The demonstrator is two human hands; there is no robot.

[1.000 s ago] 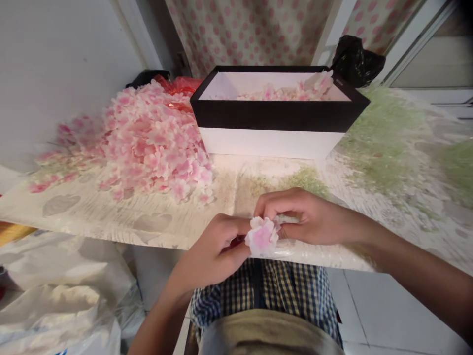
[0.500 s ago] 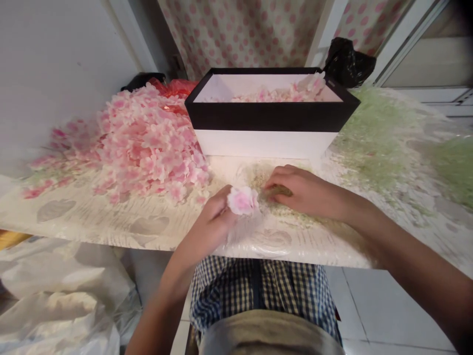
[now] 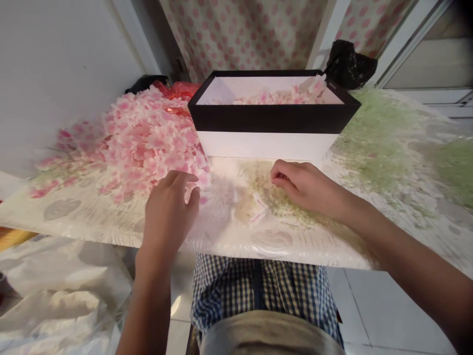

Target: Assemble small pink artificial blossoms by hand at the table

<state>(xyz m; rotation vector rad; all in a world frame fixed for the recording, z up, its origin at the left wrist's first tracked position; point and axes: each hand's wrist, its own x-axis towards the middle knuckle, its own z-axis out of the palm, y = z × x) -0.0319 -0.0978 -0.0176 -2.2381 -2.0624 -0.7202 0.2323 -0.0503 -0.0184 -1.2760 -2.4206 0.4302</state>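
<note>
My left hand (image 3: pixel 170 207) is open, thumb and fingers apart. It hovers at the near edge of a big heap of pink artificial blossoms (image 3: pixel 148 133), and nothing shows between its fingertips. My right hand (image 3: pixel 299 182) is closed in a pinch above scattered green and tan bits (image 3: pixel 291 209) on the tablecloth. Whatever its fingers may hold is hidden. Between the hands, a blurred pale pink and beige shape (image 3: pixel 254 212) is too smeared to name.
Behind my hands stands a white box with a black rim (image 3: pixel 273 118), with pink blossoms inside. Fine green artificial sprigs (image 3: pixel 377 138) cover the right side of the table. A black plastic bag (image 3: pixel 351 64) sits behind them. White bags (image 3: pixel 62 296) lie below on the left.
The pink blossom has left my left hand, which has moved left to the heap and opened. My right hand stays nearly in place; the brownish piece in it no longer shows.
</note>
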